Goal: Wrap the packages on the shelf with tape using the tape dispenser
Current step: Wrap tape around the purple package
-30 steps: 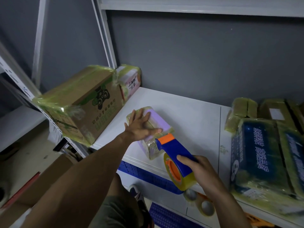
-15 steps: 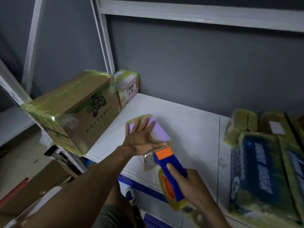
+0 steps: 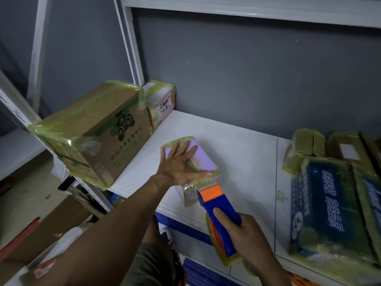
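Observation:
A small purple package, partly covered in yellowish tape, lies on the white shelf near its front edge. My left hand presses flat on top of it, fingers spread. My right hand grips the handle of a blue and orange tape dispenser. The dispenser's orange head touches the package's near end, and its yellowish tape roll hangs below the shelf edge.
A large taped cardboard box sits at the shelf's left end with a smaller taped package behind it. Taped blue packages and brown ones fill the right side. A white upright post stands at the back left.
The dispenser has slid back along the package toward its near end. My left hand stays pressed on top. The camera view has tilted downward.

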`<action>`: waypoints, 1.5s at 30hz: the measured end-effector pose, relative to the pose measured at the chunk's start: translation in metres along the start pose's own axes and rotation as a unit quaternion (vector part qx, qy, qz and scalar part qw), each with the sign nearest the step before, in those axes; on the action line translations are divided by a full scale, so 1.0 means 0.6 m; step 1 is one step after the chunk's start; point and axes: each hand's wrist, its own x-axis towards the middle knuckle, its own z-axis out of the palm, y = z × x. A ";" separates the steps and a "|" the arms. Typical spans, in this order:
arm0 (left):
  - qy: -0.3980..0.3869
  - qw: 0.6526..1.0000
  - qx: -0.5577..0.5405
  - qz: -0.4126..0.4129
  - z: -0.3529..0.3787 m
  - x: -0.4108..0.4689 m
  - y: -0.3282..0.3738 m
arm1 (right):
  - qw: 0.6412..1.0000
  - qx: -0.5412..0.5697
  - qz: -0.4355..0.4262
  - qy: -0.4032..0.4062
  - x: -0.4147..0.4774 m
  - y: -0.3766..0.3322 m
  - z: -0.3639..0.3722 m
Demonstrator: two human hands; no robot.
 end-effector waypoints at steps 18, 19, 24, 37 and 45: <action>0.114 0.991 0.040 0.058 0.018 -0.061 0.031 | 0.998 -0.064 0.015 -0.007 -0.017 0.039 -0.003; 0.097 0.993 0.043 0.053 0.024 -0.067 0.032 | 0.998 -0.064 0.018 -0.007 -0.016 0.042 -0.002; 0.021 0.992 0.099 0.078 0.026 -0.070 0.026 | 0.997 -0.075 0.017 0.001 -0.018 0.040 -0.002; 0.020 0.994 0.064 0.089 0.021 -0.079 0.024 | 0.998 -0.054 0.018 0.001 -0.055 0.047 -0.011; 0.036 0.988 0.067 0.131 0.033 -0.121 0.014 | 0.995 -0.088 0.040 -0.010 -0.043 0.063 0.021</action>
